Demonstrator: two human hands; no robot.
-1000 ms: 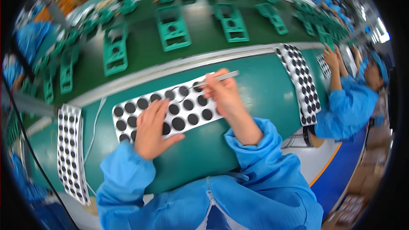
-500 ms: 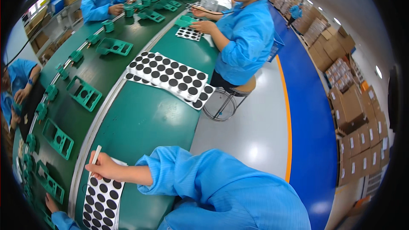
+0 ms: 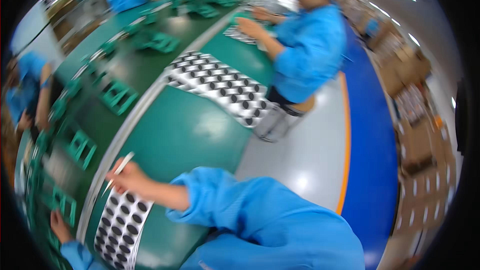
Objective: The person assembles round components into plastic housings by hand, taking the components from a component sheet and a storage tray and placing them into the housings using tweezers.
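Left hand [image 3: 60, 227] is off the dotted sheet [image 3: 118, 226], by a green frame [image 3: 73, 209], grip unclear; right hand [image 3: 131, 177] pinches tweezers [image 3: 125, 162], work seemingly turning frameward

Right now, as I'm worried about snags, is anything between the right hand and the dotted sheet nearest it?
Nothing visible stands between them: the right hand, holding pale tweezers, is at the upper end of the dotted sheet. Blur hides whether hand and sheet touch.

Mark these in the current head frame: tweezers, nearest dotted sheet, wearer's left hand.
Tweezers [image 3: 125, 162]: head view, pale upper part, clear of the fingers.
Dotted sheet [image 3: 119, 228]: head view, middle of its face.
Left hand [image 3: 60, 227]: head view, middle of the blurred hand.
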